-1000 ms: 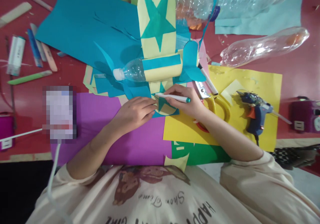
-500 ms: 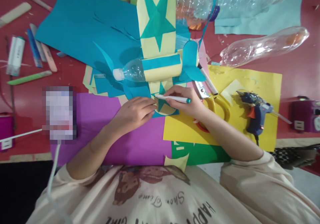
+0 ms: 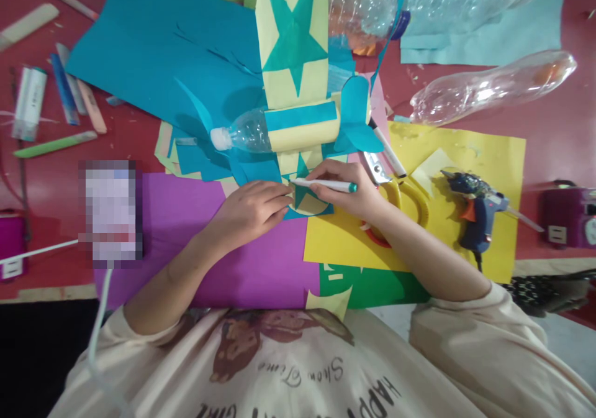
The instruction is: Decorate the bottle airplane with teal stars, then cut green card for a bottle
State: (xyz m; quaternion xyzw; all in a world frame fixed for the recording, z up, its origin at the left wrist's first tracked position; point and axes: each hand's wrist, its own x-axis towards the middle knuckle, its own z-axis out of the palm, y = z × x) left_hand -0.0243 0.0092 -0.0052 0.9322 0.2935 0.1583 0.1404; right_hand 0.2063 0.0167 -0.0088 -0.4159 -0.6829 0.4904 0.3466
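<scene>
A model plane (image 3: 302, 135) made from a plastic bottle wrapped in cream and blue paper lies ahead of me, its white cap toward the left. Its cream wing (image 3: 270, 82) carries a green star and stretches away at the top; the near wing part (image 3: 311, 205) also bears a green star. My right hand (image 3: 351, 185) pinches a white marker (image 3: 333, 186) with a green end, its tip on the near wing. My left hand (image 3: 254, 210) is closed at that wing's left edge, fingertips touching it; the thumb is partly hidden.
Right of my hands lie yellow-handled scissors (image 3: 424, 204), another marker (image 3: 388, 151) and a glue gun (image 3: 479, 219) on yellow paper (image 3: 503, 176). A clear bottle (image 3: 488, 89) lies behind. Purple paper (image 3: 177, 219) and a blurred-out phone (image 3: 112, 210) with a cable are at left, with several markers beyond.
Almost nothing differs. Both hands and the marker stay at the near wing, with only a very slight shift of the picture.
</scene>
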